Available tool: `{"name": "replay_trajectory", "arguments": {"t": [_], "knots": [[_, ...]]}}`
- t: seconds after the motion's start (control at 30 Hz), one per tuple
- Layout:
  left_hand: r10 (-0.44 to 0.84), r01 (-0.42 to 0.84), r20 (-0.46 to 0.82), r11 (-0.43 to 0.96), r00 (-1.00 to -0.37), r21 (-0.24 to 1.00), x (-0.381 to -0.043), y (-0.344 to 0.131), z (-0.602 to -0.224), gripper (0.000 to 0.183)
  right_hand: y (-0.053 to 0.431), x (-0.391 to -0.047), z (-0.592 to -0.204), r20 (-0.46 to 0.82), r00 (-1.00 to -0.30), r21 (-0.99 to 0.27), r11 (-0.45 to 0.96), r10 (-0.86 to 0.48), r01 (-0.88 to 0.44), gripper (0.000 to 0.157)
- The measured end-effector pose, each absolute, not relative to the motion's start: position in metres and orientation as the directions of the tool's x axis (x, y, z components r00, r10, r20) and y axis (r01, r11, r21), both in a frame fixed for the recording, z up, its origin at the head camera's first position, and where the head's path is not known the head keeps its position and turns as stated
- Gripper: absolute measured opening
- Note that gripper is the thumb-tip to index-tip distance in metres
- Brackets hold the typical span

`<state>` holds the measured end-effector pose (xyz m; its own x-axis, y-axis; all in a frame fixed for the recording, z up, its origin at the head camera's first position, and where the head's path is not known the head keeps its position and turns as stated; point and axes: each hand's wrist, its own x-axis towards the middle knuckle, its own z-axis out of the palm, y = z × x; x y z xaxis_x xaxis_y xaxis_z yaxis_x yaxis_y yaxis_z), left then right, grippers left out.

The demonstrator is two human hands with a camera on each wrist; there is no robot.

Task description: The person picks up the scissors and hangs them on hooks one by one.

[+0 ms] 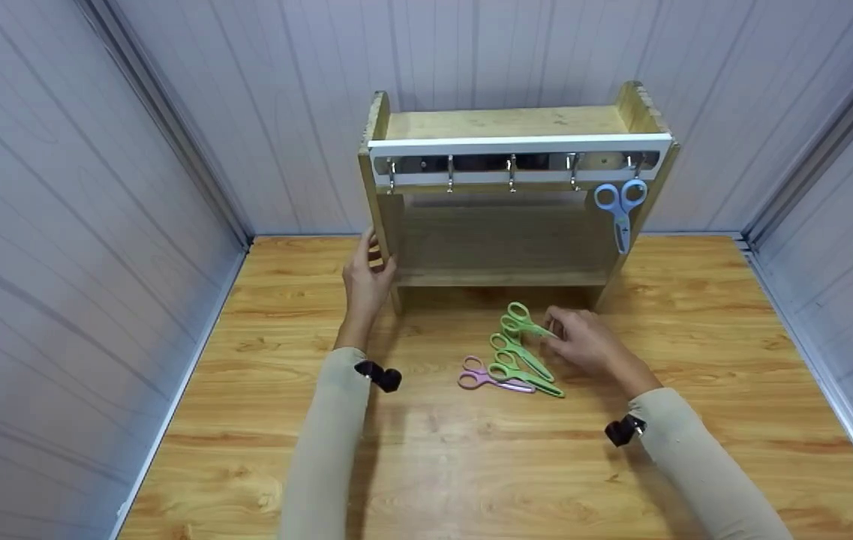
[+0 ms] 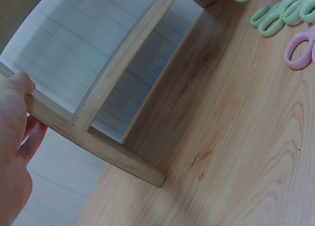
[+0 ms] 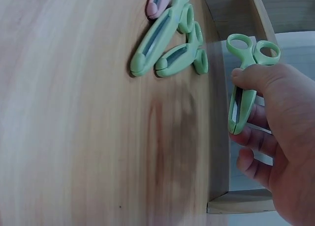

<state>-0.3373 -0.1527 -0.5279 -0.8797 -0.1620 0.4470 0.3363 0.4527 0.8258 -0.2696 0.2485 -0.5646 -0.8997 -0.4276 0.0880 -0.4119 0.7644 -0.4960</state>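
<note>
In the head view my left hand (image 1: 368, 279) grips the left side panel of a wooden rack (image 1: 501, 277); the left wrist view shows the thumb and fingers around that panel's edge (image 2: 64, 121). My right hand (image 1: 584, 339) pinches green scissors (image 3: 242, 95) by the blade part, handle loops pointing away, lifted off the table. Two more green scissors (image 1: 522, 356) (image 3: 157, 44) and one pair of pink scissors (image 1: 497, 381) lie together on the table. Blue scissors (image 1: 621, 214) hang by a handle loop from the rightmost hook.
A white rail with several metal hooks (image 1: 512, 174) runs across the rack's upper front. The rack stands on a wood-grain tabletop (image 1: 426, 465) near the back wall (image 1: 306, 112). Panelled walls close in the left and right sides.
</note>
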Motion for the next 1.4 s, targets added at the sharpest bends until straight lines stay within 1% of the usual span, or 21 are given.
{"name": "replay_trajectory", "arguments": {"t": [0.23, 0.43, 0.67, 0.93, 1.4], "knots": [[-0.162, 0.339, 0.445, 0.441, -0.881, 0.831, -0.338, -0.152, -0.527, 0.060, 0.250, -0.272, -0.561, 0.120, -0.900, -0.495, 0.761, -0.418, -0.419, 0.010], [-0.166, 0.335, 0.444, 0.444, -0.881, 0.831, -0.337, -0.152, -0.527, 0.059, 0.251, -0.273, -0.555, 0.118, -0.906, -0.497, 0.765, -0.408, -0.409, 0.011], [-0.163, 0.352, 0.462, 0.447, -0.872, 0.822, -0.338, -0.153, -0.527, 0.058, 0.253, -0.273, -0.547, 0.176, -0.901, -0.492, 0.757, -0.397, -0.430, 0.013], [-0.159, 0.344, 0.449, 0.440, -0.879, 0.829, -0.336, -0.152, -0.526, 0.059, 0.256, -0.274, -0.541, 0.180, -0.899, -0.462, 0.772, -0.400, -0.436, 0.014], [-0.177, 0.338, 0.452, 0.447, -0.874, 0.828, -0.336, -0.151, -0.526, 0.058, 0.260, -0.273, -0.531, 0.208, -0.902, -0.466, 0.772, -0.379, -0.432, 0.015]]}}
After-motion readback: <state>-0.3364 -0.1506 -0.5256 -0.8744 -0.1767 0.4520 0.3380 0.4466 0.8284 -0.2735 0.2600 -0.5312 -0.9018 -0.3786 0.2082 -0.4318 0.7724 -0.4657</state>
